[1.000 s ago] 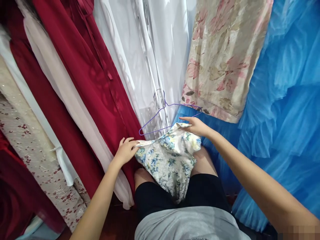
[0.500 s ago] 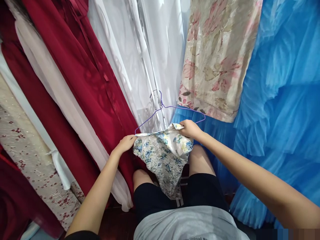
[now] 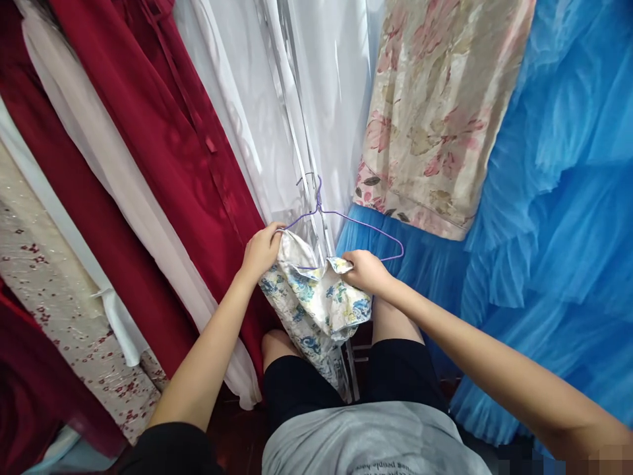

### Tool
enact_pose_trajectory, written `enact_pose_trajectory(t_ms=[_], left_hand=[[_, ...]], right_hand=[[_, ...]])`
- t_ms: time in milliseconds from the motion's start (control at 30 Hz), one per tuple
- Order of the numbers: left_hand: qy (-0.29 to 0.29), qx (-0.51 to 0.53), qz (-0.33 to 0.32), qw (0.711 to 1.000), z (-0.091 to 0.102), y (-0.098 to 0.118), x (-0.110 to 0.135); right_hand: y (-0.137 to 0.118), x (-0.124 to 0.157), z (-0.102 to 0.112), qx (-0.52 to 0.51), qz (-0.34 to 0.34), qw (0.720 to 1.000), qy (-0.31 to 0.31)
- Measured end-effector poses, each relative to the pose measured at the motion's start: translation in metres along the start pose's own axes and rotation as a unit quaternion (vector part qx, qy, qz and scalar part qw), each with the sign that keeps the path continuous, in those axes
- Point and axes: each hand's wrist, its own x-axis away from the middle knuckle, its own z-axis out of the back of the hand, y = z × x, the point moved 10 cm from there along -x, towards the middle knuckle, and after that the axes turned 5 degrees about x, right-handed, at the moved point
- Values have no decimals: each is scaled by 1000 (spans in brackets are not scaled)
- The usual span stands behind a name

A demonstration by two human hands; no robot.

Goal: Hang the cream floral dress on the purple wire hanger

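Note:
A white garment with blue and yellow flowers (image 3: 326, 300) hangs down in front of my knees. My left hand (image 3: 263, 252) is closed on its left edge, which lies over the left arm of a purple wire hanger (image 3: 363, 224). My right hand (image 3: 366, 272) pinches the garment's upper edge, to the right of the middle. The hanger's right arm sticks out bare beyond that hand. Its hook points upward beside thin pale straps or poles (image 3: 301, 142). The hanger's lower bar passes partly behind the cloth.
Long dark red dresses (image 3: 163, 145) and a pale pink one (image 3: 123, 168) hang at the left. White cloth (image 3: 336, 86) hangs ahead. A beige floral garment (image 3: 435, 132) and blue tulle (image 3: 558, 218) hang at the right, close to my right arm.
My left hand has moved up and right, bringing the garment's left side over the hanger's arm. My right hand has shifted slightly left and down, and the cloth is now bunched.

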Motion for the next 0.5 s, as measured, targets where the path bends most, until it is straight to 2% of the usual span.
enact_pose_trajectory(t_ms=[100,200,267,367,433,500], left_hand=[[16,-41,38,998,1,-1,3],[24,-49,36,998,4,-3,9],[22,-40,27,999,4,-3,10],[18,-17,22,999,2,-5,8],[53,3,25,998,9,-12,8],[108,22,38,993,20,-24,12]], right_hand=[[11,8,16,-62,18,997,53],[50,19,45,-102,-25,982,154],[77,23,60,-77,-70,976,189],[95,15,74,-22,-76,981,175],[94,6,83,-19,-48,988,145],[89,-2,91,-75,-24,992,96]])
